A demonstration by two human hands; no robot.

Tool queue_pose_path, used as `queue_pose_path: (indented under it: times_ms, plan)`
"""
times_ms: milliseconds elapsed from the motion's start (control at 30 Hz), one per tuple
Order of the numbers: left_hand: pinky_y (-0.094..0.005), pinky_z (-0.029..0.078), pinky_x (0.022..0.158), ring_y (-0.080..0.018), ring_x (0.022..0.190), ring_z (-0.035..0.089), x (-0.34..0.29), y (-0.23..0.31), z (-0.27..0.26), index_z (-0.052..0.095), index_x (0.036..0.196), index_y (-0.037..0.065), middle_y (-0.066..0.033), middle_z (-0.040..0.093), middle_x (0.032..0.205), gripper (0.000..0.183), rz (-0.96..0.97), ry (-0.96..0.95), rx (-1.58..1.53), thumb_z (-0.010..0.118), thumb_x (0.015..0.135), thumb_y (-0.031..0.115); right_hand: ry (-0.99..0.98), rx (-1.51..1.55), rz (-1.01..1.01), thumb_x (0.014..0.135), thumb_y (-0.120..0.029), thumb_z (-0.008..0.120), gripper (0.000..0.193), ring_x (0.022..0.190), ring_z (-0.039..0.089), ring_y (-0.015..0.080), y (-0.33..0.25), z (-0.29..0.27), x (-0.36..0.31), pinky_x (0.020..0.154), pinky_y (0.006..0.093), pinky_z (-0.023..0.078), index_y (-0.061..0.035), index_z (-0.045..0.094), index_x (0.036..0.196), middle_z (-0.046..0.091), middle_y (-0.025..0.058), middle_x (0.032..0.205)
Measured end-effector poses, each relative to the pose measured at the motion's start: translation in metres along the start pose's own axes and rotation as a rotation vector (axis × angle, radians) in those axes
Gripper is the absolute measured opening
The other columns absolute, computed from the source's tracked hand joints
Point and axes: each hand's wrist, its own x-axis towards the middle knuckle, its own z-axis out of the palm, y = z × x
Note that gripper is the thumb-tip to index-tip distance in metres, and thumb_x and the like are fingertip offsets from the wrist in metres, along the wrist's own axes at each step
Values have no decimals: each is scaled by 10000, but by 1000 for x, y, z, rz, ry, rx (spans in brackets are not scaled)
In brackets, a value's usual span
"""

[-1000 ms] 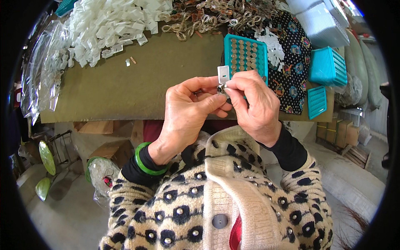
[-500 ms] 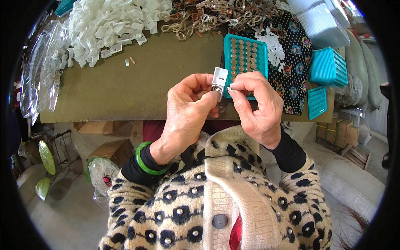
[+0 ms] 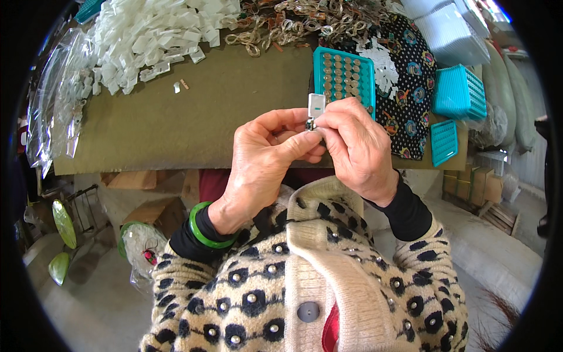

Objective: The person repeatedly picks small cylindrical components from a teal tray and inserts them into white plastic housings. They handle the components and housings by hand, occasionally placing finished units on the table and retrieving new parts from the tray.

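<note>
My left hand [image 3: 264, 146] grips a small white plastic case [image 3: 316, 105] between thumb and fingers. Its lid stands up, and small dark and metallic parts show at its lower end. From the right, my right hand [image 3: 359, 141] meets it, thumb and forefinger pinched at the open side; whatever lies between those fingertips is hidden. Just behind the hands, a teal tray [image 3: 366, 76] carries rows of round, coin-like metal pieces. My right hand covers its near part.
A heap of white plastic pieces [image 3: 158, 35] lies far left beside clear plastic bags [image 3: 58, 100]. Coiled wires [image 3: 305, 23] are piled at the back. On the right are a patterned dark cloth [image 3: 410, 105], stacked teal trays [image 3: 460, 94] and a single teal tray [image 3: 444, 142].
My right hand has moved slightly left and up, bringing its pinched fingertips from beside the case onto it. The case is now held more upright in my left hand.
</note>
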Motion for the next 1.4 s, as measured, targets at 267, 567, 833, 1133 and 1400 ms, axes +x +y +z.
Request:
queue_pose_path:
  times_ms: [267, 567, 833, 1133, 1400]
  plan:
    - [-221, 424, 448, -92, 545, 552, 4, 4, -9, 580, 1011, -23, -67, 639, 821, 148, -55, -17, -181, 659, 889, 6, 139, -278, 181, 859, 66, 628, 154, 768, 628, 244, 27, -34, -17, 650, 326, 522, 5, 638, 1001, 596, 117, 925]
    - [-248, 541, 546, -231, 882, 709, 7, 1, -5, 570, 1183, -6, -221, 657, 1151, 229, -98, -146, -204, 573, 978, 96, -21, -362, 71, 776, 82, 670, 238, 792, 600, 257, 56, -41, -33, 661, 348, 514, -3, 633, 996, 555, 93, 887]
    - [-256, 596, 587, -281, 1046, 691, 9, -2, -5, 559, 1228, 23, -257, 637, 1194, 252, -94, -249, -289, 565, 979, 63, 5, -119, 202, 834, 51, 666, 143, 731, 618, 228, 32, -49, -20, 622, 319, 511, -11, 620, 954, 593, 99, 876]
    - [-286, 595, 617, -247, 946, 704, 9, -10, -8, 575, 1204, 13, -176, 682, 1068, 265, -53, -236, -328, 615, 943, 36, 192, -3, 25, 778, 68, 717, 205, 786, 630, 272, 0, -10, -1, 648, 337, 529, 4, 628, 951, 612, 123, 896]
    - [-277, 578, 621, -206, 817, 700, 7, -11, -9, 581, 1208, -3, -155, 695, 981, 276, -50, -208, -334, 627, 941, 49, 232, -84, -72, 728, 79, 733, 259, 736, 596, 268, 1, 2, -1, 587, 340, 495, -2, 625, 948, 593, 120, 898]
